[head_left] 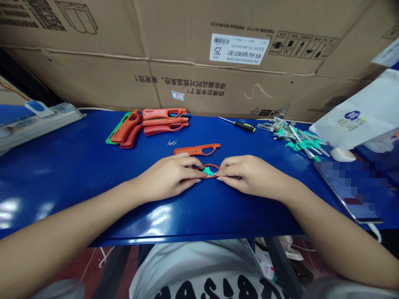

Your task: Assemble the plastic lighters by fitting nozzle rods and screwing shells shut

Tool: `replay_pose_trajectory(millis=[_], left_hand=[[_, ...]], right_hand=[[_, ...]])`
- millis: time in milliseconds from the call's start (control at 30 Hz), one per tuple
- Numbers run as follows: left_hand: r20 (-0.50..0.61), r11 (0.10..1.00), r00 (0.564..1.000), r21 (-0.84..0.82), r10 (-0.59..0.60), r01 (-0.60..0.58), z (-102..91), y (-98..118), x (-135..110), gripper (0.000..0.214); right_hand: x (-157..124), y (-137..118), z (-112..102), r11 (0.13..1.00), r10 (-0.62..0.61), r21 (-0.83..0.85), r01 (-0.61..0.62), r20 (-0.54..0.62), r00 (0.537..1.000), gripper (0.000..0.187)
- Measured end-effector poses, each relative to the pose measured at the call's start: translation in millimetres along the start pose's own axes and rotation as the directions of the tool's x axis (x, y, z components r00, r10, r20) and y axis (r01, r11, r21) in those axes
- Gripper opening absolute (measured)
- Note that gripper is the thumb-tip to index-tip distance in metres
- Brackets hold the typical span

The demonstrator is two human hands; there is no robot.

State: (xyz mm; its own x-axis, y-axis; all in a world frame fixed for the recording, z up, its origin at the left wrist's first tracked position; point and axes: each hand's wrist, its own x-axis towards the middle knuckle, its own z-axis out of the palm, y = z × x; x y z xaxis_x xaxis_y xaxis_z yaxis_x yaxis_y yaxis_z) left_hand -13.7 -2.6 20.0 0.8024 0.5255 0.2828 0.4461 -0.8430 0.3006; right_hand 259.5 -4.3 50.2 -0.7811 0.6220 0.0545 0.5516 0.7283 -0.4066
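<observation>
Both my hands rest on the blue table point(77, 166), fingers curled round an orange handle shell point(211, 167) with a teal trigger piece inside it. My left hand point(170, 176) grips its left end. My right hand point(247, 174) pinches its right end. Most of the shell is hidden under my fingers. A second orange handle shell point(197, 149) lies flat just beyond my hands, touching neither.
A stack of orange shells point(154, 122) with a green piece lies at the back left. Tiny springs point(172, 143) lie before it. A screwdriver point(238, 124) and a pile of metal and teal parts point(294, 137) are back right. Power strip point(34, 122) left, phone point(352, 189) and white bag point(361, 114) right, cardboard boxes point(199, 54) behind.
</observation>
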Motion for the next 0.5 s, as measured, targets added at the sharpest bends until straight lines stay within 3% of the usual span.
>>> replay_pose_trajectory(millis=[500], left_hand=[[0.011, 1.0, 1.0, -0.002, 0.02, -0.02, -1.7, 0.2, 1.0, 0.032]], right_hand=[[-0.5, -9.9, -1.9, 0.994, 0.048, -0.096, -0.044, 0.046, 0.998, 0.025]])
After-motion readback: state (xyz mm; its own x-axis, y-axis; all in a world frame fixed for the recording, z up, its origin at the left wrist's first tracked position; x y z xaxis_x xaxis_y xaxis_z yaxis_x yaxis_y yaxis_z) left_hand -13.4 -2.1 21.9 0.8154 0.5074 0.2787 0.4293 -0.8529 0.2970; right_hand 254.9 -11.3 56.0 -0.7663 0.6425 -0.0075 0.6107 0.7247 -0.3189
